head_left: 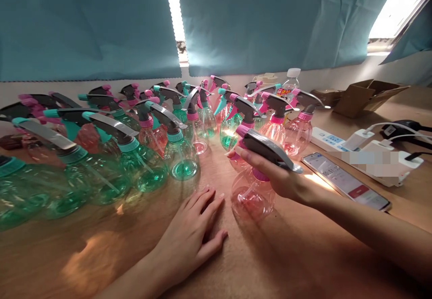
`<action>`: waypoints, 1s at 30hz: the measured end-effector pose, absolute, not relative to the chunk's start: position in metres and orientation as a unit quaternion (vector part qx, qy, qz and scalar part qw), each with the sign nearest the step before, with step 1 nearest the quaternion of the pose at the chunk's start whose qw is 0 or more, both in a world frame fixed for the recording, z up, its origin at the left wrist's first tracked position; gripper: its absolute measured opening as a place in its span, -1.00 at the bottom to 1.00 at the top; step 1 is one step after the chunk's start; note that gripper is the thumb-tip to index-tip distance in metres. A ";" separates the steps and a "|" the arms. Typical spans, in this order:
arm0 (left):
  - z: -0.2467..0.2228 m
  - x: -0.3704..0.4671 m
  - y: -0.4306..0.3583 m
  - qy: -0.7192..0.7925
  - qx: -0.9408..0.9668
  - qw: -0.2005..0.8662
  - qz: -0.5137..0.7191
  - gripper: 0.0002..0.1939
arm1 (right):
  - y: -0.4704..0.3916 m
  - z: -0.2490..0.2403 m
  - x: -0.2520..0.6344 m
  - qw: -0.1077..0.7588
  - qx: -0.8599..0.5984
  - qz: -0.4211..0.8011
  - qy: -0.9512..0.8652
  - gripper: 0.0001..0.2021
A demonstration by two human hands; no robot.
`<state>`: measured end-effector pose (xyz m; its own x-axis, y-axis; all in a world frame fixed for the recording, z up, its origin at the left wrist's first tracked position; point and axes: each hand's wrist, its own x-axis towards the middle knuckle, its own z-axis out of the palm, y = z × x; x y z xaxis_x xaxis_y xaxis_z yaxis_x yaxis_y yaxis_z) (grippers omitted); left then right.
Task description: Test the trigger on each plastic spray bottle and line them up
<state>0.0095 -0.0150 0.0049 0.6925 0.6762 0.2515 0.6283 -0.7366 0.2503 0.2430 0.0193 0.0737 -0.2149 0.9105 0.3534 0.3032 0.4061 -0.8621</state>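
Note:
My right hand [286, 177] is closed around the neck and trigger of a pink spray bottle [253, 198], whose grey and pink spray head shows above the fingers. This bottle is upright, its base on or close to the wooden table [189, 272]; which of the two I cannot tell. My left hand [194, 231] lies flat on the wood with its fingers spread, holding nothing. Just beyond its fingertips stands a green spray bottle [182, 162] with a turquoise collar. Several more green bottles, such as this one [143, 168], line the left side.
Pink spray bottles [297, 132] and green ones crowd the back. To the right lie a lit phone [347, 182] and a white power strip [327, 139] with plugs and cables. An open cardboard box [357, 96] sits behind them. Blue-green curtains [249, 24] hang at the back.

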 end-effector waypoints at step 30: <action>0.006 0.010 -0.016 0.359 0.921 0.065 0.137 -0.50 | 0.023 0.073 0.235 0.520 -0.309 0.406 -0.686 -0.68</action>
<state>0.0096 -0.0160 0.0056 0.7042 0.6793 0.2065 0.6436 -0.7336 0.2182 0.2348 0.0234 0.0735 -0.2693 0.8450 0.4620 0.0013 0.4801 -0.8772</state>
